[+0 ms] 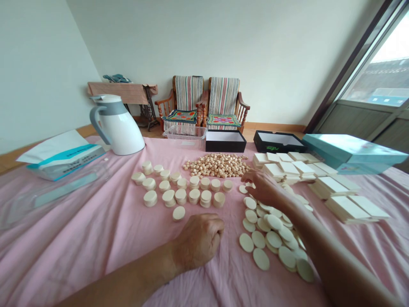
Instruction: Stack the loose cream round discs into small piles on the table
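Observation:
My left hand (pixel 198 241) rests on the pink cloth (pixel 96 238) as a closed fist, just below and right of a lone cream disc (pixel 179 213). Small stacks of cream discs (pixel 179 189) stand in loose rows to the left of it. My right hand (pixel 260 187) reaches out over a spread of flat loose discs (pixel 268 238), its fingers low and close to a disc (pixel 243 189) at the pile's far edge. Whether those fingers hold anything is hidden. A heap of small tan round pieces (pixel 217 165) lies beyond the stacks.
Several stacks of cream rectangular slabs (pixel 347 208) lie to the right. Along the far side are a white jug (pixel 118 125), a clear plastic tub (pixel 185 137), black boxes (pixel 225 141), a teal box lid (pixel 351 153) and a white-and-blue packet (pixel 62 155).

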Demonstrator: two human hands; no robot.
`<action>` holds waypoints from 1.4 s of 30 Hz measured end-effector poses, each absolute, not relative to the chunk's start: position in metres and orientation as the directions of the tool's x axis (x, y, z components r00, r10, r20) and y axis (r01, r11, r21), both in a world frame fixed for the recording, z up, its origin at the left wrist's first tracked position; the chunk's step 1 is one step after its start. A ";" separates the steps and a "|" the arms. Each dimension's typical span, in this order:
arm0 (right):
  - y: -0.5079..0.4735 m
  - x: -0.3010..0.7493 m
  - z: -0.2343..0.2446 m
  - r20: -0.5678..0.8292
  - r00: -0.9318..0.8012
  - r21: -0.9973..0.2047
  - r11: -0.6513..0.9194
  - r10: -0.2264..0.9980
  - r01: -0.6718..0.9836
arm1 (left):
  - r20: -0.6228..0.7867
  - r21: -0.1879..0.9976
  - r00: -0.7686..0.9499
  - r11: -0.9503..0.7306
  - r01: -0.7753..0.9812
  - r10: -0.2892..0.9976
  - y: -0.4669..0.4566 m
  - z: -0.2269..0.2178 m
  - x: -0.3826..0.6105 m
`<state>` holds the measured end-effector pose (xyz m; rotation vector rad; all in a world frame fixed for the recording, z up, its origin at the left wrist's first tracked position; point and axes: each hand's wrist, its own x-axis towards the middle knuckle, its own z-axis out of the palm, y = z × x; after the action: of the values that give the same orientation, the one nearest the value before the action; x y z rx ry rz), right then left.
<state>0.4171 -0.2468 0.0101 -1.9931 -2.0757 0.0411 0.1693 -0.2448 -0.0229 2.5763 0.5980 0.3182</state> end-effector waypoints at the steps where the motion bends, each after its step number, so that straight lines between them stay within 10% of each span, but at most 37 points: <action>1: -0.247 0.419 0.005 0.158 -0.037 -0.177 0.065 0.987 0.982 | 0.114 0.496 0.876 -0.791 0.358 0.468 -0.245 -0.023 0.169; 42: -0.234 0.444 -0.010 0.074 0.063 -0.035 -0.060 0.995 0.998 | 0.098 0.473 0.875 -0.796 0.378 0.473 -0.244 -0.024 0.171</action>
<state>0.4440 -0.2340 -0.0097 -2.2328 -2.0989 -0.0457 0.1715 -0.2442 -0.0241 2.5967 0.6228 0.2922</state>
